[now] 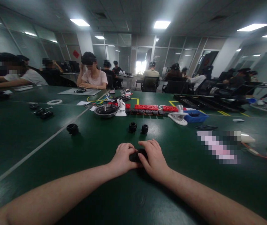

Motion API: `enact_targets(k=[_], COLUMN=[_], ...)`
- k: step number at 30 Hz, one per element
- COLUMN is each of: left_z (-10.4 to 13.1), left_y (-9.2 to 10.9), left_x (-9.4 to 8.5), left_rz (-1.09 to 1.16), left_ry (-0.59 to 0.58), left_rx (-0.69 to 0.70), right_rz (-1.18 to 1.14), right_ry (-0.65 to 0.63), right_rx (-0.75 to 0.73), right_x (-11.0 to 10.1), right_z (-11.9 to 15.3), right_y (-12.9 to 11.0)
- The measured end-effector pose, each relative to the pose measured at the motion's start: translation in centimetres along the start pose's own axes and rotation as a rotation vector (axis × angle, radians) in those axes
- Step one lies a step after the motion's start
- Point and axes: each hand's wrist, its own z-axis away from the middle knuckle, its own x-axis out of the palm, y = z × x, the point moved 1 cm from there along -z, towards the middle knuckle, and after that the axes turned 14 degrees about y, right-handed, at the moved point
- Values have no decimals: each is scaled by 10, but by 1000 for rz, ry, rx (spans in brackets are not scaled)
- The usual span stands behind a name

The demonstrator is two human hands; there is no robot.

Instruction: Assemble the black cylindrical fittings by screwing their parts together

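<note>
My left hand (123, 157) and my right hand (154, 158) meet over the green table, fingers curled round a small black plastic fitting (142, 152). Most of that fitting is hidden by my fingers, so its full shape does not show. My left fingers and thumb grip it from the left, while my right thumb presses its near right side. Just beyond my hands stand two similar black ribbed fittings (132, 127) (144, 128), which look like cable glands. Another black fitting (72, 128) stands apart on the left.
Farther back lie a dark round bowl (105, 111), red socket strips (146, 107), a white clamp (179, 116) and a blue tray (196, 116). Small black parts (44, 113) and a white ring (54, 102) are at left. A person (92, 76) sits opposite.
</note>
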Motion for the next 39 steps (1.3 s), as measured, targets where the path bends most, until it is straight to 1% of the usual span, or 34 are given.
enact_targets(k=[4,10,15,19,23,30,39], left_z=[0,-1,-1,-2,-2,-2,-3], left_y=[-1,-2,-3,-4,-3,-4,-6], left_x=[0,1,2,2,1,3,1], left_rz=[-1,-2,-15,-20,-21,-8,-35], left_ry=[-1,2,-11,-34,-52,-25,-8], left_rx=[11,21,5,-18,-25,-22,-32], right_rz=[19,-46,-105,-149,-152,-150,-132], right_ry=[25,38,0,-45,-55,-99,-100], right_rx=[42,55,80,43,-17,-97,-140], right_x=[-1,1,1,1,-1,-6,-11], right_z=[1,1,1,2,2,5,10], right_y=[1,3,1,-3,-8,-14,-11])
